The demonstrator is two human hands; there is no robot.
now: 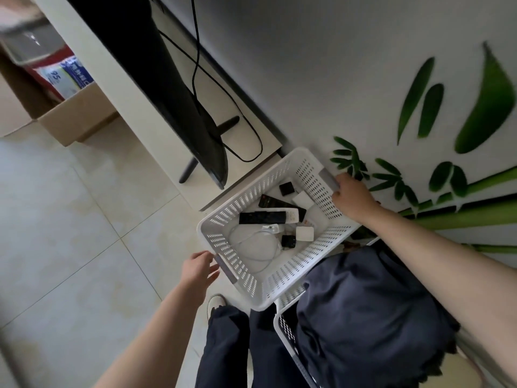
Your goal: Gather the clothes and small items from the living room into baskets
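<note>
Now both hands are at the white basket (279, 278) of small items, which sits partly over the rim of a second white basket (282, 326) heaped with dark clothes (363, 317), close to the wall and just beside the low surface (156, 130) carrying the television (167, 88). The right hand (354, 196) holds the grey handle on the far rim, its fingers curled over the edge. The left hand (200, 268) is at the near grey handle with fingers relaxed and spread, touching or nearly touching it; I cannot tell whether it has a hold yet.

To do this well, I would say the left hand should close firmly on its handle before any lift, so the load is shared evenly. Keeping the basket level matters: the remote controls (277, 212), the white cable (251, 247) and the small chargers lie loose on the perforated floor and would slide to a corner if it tipped. Lifting straight up should also avoid snagging the clothes below.

Much is hard to read. The right hand's fingertips are hidden behind the rim. How the upper basket rests on the lower one is covered by the clothes. The lower basket runs out of view at the bottom, and the small objects under the remotes are too small to name.
</note>
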